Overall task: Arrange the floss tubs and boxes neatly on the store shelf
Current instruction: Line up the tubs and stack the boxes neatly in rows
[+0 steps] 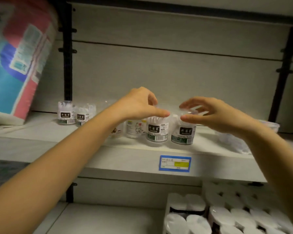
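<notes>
Two clear floss tubs with black "DENTAL FLOSS" labels stand side by side near the front of the white shelf (118,159). My left hand (140,103) curls over the clear lid of the left tub (156,130), thumb in front and fingers behind. In the same claw grip, my right hand (215,115) holds the lid of the right tub (183,135). Two more matching tubs (65,114) (84,116) stand at the back left. A small clear box with a cartoon label (134,130) sits just left of the held tubs; another is partly hidden behind my left forearm.
A large blue and pink tissue pack (19,56) leans at the shelf's left end. Blurred clear packets (232,141) lie at the right under my right forearm. A blue price tag (175,163) hangs on the shelf edge. Wrapped paper rolls (227,215) fill the lower shelf's right side.
</notes>
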The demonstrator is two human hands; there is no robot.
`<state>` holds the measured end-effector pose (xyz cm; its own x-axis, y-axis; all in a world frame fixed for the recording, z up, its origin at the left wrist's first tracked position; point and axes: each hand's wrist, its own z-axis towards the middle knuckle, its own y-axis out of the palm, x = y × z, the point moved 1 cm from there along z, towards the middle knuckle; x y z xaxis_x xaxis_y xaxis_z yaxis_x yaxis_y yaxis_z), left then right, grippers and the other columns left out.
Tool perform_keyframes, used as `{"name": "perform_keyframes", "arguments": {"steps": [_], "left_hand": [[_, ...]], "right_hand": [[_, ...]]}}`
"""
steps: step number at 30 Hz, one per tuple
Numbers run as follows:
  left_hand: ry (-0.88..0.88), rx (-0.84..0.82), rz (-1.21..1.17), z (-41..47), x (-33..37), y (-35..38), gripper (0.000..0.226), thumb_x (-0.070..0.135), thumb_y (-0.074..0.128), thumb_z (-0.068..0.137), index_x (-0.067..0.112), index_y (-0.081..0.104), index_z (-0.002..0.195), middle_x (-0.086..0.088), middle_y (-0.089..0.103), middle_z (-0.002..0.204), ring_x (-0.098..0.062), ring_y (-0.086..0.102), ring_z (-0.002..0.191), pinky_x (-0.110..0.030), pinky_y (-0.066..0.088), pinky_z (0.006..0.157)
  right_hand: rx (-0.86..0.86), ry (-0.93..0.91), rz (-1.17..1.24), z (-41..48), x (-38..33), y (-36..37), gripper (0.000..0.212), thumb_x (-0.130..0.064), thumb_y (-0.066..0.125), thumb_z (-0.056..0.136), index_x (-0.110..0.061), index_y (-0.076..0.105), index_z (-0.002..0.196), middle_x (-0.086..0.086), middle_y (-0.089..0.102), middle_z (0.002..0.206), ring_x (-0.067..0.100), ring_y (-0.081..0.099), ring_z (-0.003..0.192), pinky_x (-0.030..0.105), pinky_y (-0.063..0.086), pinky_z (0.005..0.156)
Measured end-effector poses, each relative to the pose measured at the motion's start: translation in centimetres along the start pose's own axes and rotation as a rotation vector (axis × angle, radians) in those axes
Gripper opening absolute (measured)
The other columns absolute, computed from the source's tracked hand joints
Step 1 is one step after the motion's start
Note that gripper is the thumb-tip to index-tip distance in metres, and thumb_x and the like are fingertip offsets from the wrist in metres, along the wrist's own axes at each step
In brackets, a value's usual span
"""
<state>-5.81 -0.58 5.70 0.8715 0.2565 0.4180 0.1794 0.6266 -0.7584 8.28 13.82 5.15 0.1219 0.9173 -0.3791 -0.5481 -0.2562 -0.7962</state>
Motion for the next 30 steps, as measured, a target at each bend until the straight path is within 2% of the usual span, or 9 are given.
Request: {"name": "perform_keyframes", "arguments": {"steps": [2,6,8,11,13,16,25,30], "left_hand": [[-0.031,-0.010,0.028,0.3,0.3,1.3,0.061,0.051,0.069,0.072,0.015,0.061,0.120,0.000,0.064,0.116,-0.013,0.059,0.088,-0.022,0.044,0.070],[-0.027,-0.005,0.120,0.5,0.8,3.0,0.060,0.052,0.062,0.078,0.015,0.057,0.124,-0.002,0.061,0.125,-0.012,0.054,0.095,-0.024,0.041,0.078],[0.003,0.009,0.175,0.3,0.9,3.2,0.063,0.055,0.057,0.080,0.015,0.055,0.128,-0.002,0.057,0.131,-0.015,0.055,0.107,-0.025,0.043,0.086],[0.135,0.078,0.273,-0.6,0.8,2.8,0.056,0.051,0.050,0.086,0.020,0.051,0.132,0.004,0.050,0.137,-0.013,0.045,0.124,-0.025,0.033,0.100],[0.251,0.127,0.317,-0.8,0.5,2.4,0.041,0.040,0.054,0.089,0.021,0.058,0.125,0.005,0.057,0.126,-0.013,0.049,0.118,-0.024,0.033,0.098],[0.288,0.123,0.378,-0.3,0.0,2.6,0.030,0.032,0.057,0.089,0.020,0.065,0.116,0.005,0.064,0.115,-0.014,0.053,0.110,-0.025,0.034,0.094],[0.237,0.136,0.336,2.1,-1.1,3.4,0.029,0.029,0.062,0.086,0.017,0.069,0.111,0.000,0.069,0.111,-0.018,0.059,0.107,-0.029,0.042,0.091],[0.274,0.192,0.404,1.2,-1.2,3.2,0.034,0.034,0.054,0.090,0.018,0.065,0.118,-0.001,0.065,0.119,-0.020,0.055,0.113,-0.037,0.043,0.096]], "right_hand": [[-0.019,-0.016,0.006,0.0,1.4,0.3,0.033,-0.041,0.063,0.078,-0.034,0.057,0.110,-0.012,0.056,0.112,0.013,0.056,0.103,0.029,0.049,0.085],[-0.032,-0.045,-0.024,0.1,3.1,0.6,0.035,-0.043,0.060,0.081,-0.034,0.055,0.115,-0.012,0.056,0.119,0.010,0.054,0.102,0.029,0.049,0.087],[-0.039,-0.061,-0.038,-0.2,3.3,0.5,0.039,-0.046,0.056,0.082,-0.034,0.053,0.119,-0.012,0.054,0.125,0.009,0.053,0.107,0.031,0.049,0.091],[0.031,-0.123,-0.105,-1.0,3.3,0.1,0.040,-0.046,0.053,0.084,-0.033,0.052,0.122,-0.013,0.050,0.126,0.007,0.050,0.111,0.031,0.047,0.094],[0.109,-0.166,-0.171,-1.4,3.2,0.1,0.032,-0.040,0.054,0.086,-0.034,0.055,0.117,-0.015,0.054,0.121,0.005,0.051,0.107,0.032,0.046,0.093],[0.165,-0.196,-0.274,-0.7,3.1,0.9,0.023,-0.034,0.058,0.087,-0.033,0.060,0.109,-0.015,0.062,0.115,0.010,0.056,0.105,0.038,0.048,0.090],[0.181,-0.110,-0.316,1.4,4.0,2.0,0.024,-0.030,0.057,0.087,-0.030,0.059,0.111,-0.006,0.063,0.119,0.022,0.057,0.108,0.040,0.050,0.085],[0.208,-0.131,-0.354,0.9,3.5,2.4,0.031,-0.036,0.055,0.088,-0.028,0.055,0.119,-0.005,0.057,0.125,0.018,0.048,0.116,0.034,0.040,0.092]]}}
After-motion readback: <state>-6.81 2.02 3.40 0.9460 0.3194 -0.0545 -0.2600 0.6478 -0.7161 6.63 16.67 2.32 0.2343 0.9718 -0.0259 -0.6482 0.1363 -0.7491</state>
